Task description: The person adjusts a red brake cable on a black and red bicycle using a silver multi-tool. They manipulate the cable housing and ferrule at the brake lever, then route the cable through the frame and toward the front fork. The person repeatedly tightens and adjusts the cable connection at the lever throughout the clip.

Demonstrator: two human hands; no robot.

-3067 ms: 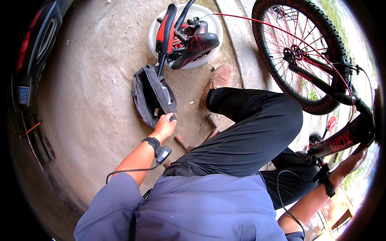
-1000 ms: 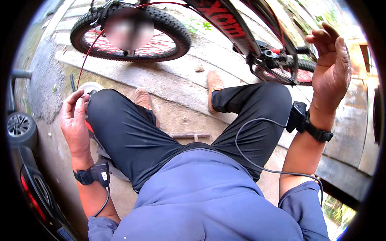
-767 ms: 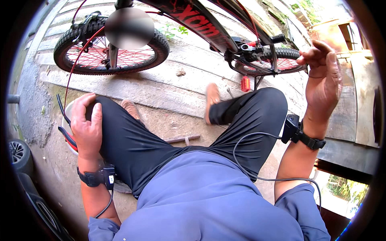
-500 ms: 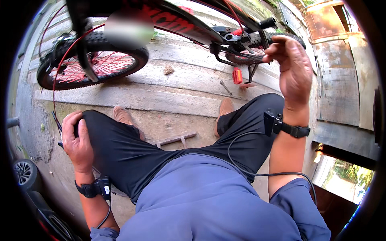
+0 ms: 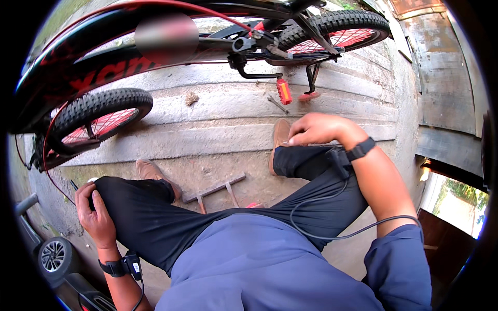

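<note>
My left hand [image 5: 96, 217] rests against my left knee with its fingers curled. Close to its fingertips show a white bit and a short dark tip; what the hand holds is mostly hidden. A red cable [image 5: 48, 168] from the bicycle runs down to this hand. My right hand [image 5: 317, 129] hangs over my right knee, thumb and fingertips pressed together; anything between them is too small to name. Before me stands the black and red bicycle [image 5: 207, 52], its front wheel [image 5: 98, 111] at the left and its rear wheel [image 5: 337, 36] at the far right.
A wrench [image 5: 278, 105] lies on the planks near the red pedal [image 5: 284, 92]. Between my feet is a wooden frame piece [image 5: 215, 187]. A toy-like car wheel [image 5: 53, 255] shows at the lower left. Metal panels [image 5: 441, 78] line the right side.
My right hand has come down from beside the rear wheel to above my right knee. The view has shifted, so more of the bicycle shows. My left hand stays at the knee.
</note>
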